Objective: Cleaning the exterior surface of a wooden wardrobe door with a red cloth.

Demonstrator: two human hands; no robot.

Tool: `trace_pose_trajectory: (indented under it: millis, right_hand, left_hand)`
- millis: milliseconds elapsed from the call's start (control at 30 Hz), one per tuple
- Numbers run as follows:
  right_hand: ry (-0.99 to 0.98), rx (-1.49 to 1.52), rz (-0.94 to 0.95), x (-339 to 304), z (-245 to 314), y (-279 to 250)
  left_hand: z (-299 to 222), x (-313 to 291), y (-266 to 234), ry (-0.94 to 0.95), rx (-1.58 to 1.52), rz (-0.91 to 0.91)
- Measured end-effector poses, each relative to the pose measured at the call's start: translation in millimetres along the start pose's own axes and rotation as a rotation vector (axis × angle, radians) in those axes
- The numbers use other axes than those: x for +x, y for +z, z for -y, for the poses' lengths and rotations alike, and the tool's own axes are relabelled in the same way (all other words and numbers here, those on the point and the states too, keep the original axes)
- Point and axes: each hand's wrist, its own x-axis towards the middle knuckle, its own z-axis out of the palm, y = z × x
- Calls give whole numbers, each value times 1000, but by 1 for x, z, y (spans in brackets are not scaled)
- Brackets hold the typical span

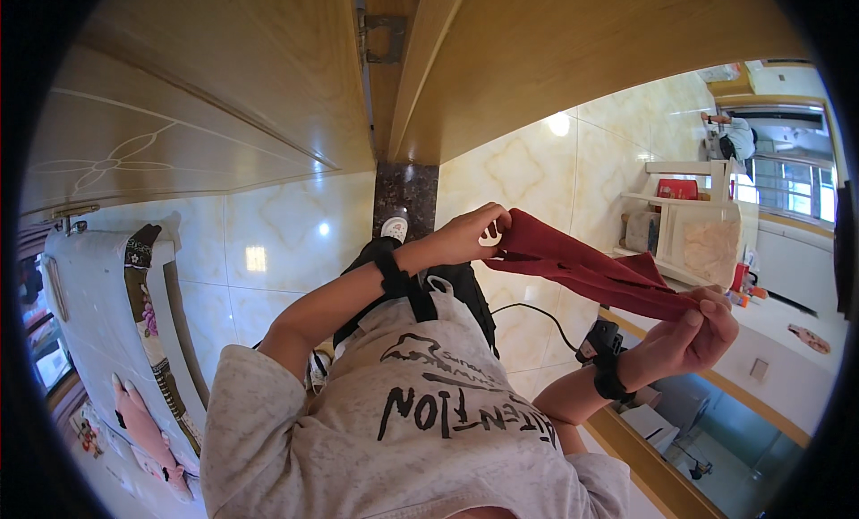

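A dark red cloth (573,261) is stretched in the air in front of the person, sloping from its left end down to its nearer right end, with folds along its length. The left hand (470,235) has its grip clamped on the left end; the right hand (698,336) has its grip pinched on the right end. Black bands circle both wrists, and a black device (601,342) sits by the right one, a cable (544,311) running left from it. Below the cloth lies a glossy tiled floor (510,179), crossed by a dark strip (404,183) with a white shoe (394,227) near it. At the far side stand two wooden doors, left (224,72) and right (591,54). To the right is a white rack (684,168) with a red container (677,190); farther off, another person (739,141) bends over. At left, a patterned runner (146,313) lies over a white unit (98,277), a pink plush (143,421) nearer.
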Motion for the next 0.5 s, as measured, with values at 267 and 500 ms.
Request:
trace_pose_trajectory:
  millis: [267, 500]
  right_hand:
    - [10, -58, -28, 3, 0, -5]
    - [66, -174, -97, 4, -7, -19]
  left_hand:
    - [1, -1, -10, 125, -71, -78]
    - [-4, -8, -16, 99, -146, -46]
